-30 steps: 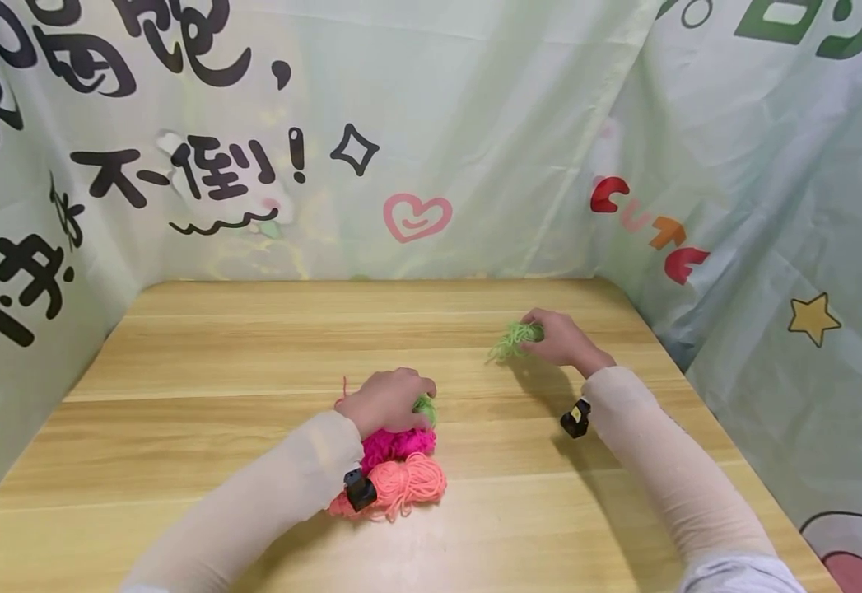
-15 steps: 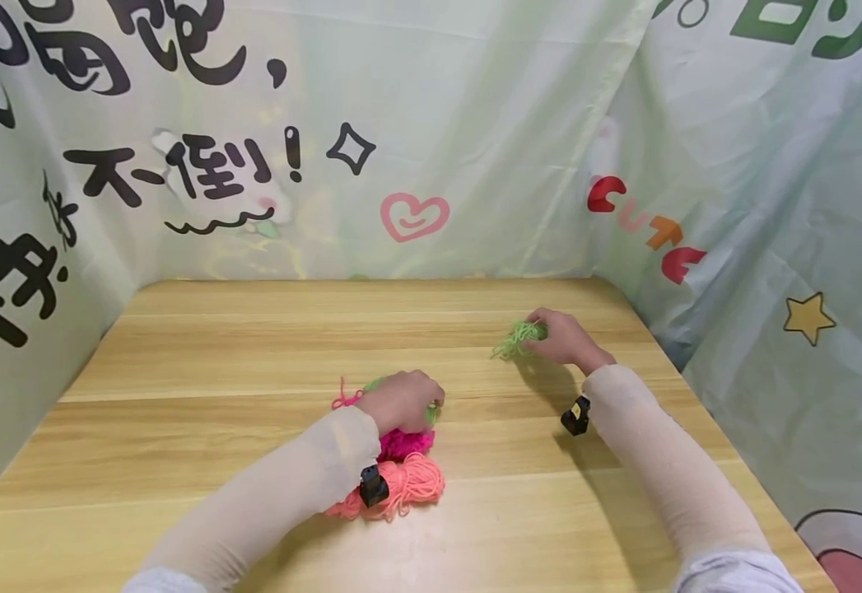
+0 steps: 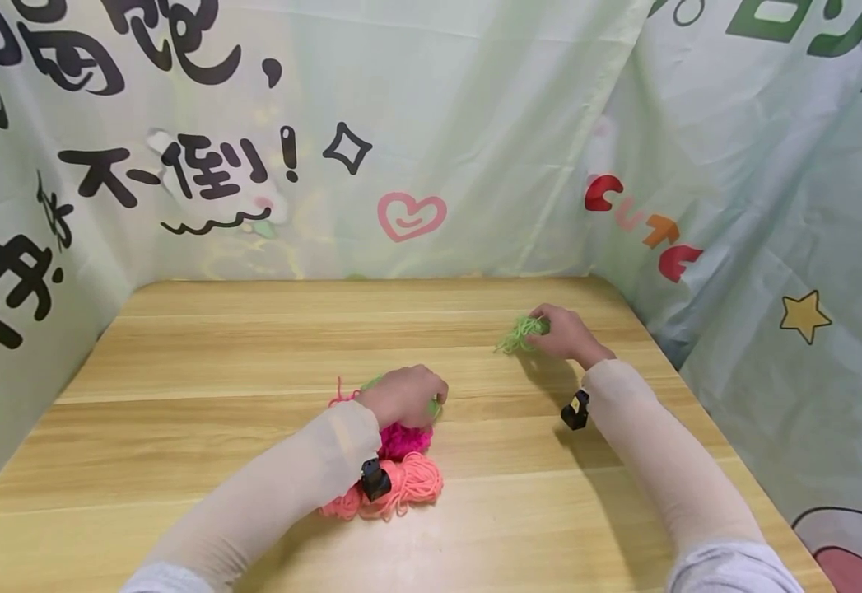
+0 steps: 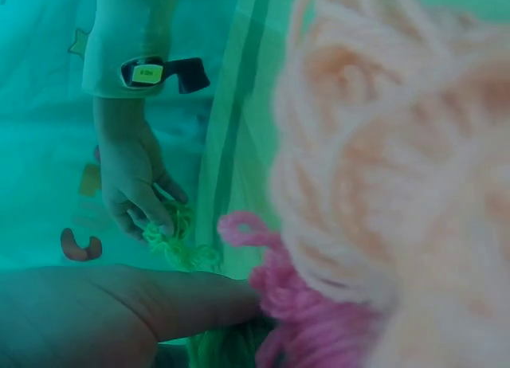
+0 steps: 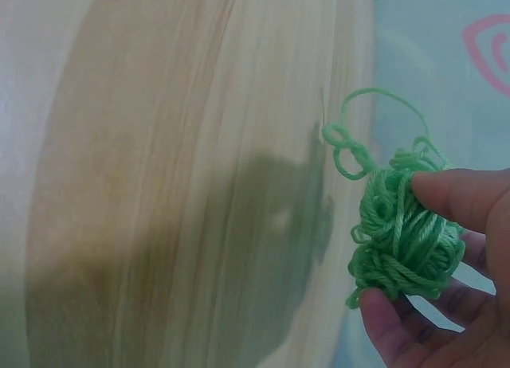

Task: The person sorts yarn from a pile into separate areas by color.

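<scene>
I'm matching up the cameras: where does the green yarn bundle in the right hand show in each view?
Head: the green yarn bundle is right of centre, slightly below mid-height.
Left wrist: left of centre, below mid-height.
Right wrist: towards the right side, slightly below mid-height.
Shared landmark: the right hand, holding the bundle in all three.

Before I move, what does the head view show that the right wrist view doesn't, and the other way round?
Only the head view: the left hand at the near green bundle, plus magenta yarn and coral yarn. Only the right wrist view: a thin loop, clear up close, arching off the far green bundle. Both: the right hand gripping that bundle, the wooden table, and a printed pink heart, cropped in the wrist view.
</scene>
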